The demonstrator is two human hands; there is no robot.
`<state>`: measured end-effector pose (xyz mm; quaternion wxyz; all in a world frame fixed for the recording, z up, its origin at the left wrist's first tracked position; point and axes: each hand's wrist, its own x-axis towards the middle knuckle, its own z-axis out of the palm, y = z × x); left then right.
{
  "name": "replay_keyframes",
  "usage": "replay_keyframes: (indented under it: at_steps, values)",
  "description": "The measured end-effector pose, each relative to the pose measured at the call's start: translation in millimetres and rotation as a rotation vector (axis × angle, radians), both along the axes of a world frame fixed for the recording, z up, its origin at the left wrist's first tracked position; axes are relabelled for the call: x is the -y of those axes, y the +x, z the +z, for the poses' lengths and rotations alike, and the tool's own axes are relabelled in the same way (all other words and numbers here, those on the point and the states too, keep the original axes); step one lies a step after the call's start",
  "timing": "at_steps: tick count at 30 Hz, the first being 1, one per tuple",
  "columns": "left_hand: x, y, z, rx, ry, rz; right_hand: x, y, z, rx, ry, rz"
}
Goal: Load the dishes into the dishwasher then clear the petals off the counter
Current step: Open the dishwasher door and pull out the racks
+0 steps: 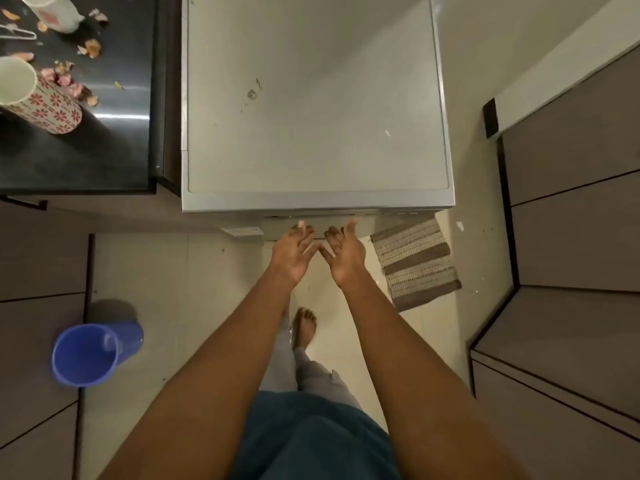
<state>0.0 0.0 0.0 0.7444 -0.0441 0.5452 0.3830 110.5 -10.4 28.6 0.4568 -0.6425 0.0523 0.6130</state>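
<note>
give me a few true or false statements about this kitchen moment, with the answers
1. Both hands, the left hand and the right hand, reach toward the dishwasher front. True.
2. The right hand holds a cup. False: it holds nothing.
3. Petals lie on the dark counter. True.
4. The blue bucket stands on the counter. False: it is on the floor.
5. A flowered cup is on the counter. True.

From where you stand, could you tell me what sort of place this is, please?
Most likely a home kitchen: a freestanding dishwasher stands beside a dark counter holding a floral cup and scattered petals, with a small mat on the tiled floor.
</note>
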Motion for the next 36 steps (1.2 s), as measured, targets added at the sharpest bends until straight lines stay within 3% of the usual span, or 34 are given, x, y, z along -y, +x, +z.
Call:
replay_keyframes:
  at_steps: [3,15,22,36]
  values:
    - [-12,-2,1,0.056,0.001,0.05,-9,-4,-8,-0.127,0.013,-0.089]
    - [-33,3,-13,0.222,-0.011,0.254,-37,-2,-28,-0.243,0.109,-0.156]
    - [-26,2,-26,0.211,0.063,0.263,-34,-4,-46,-0.234,0.167,-0.181]
    - [-27,21,-39,0.075,0.011,0.339,-32,-18,-65,-0.157,0.177,-0.219]
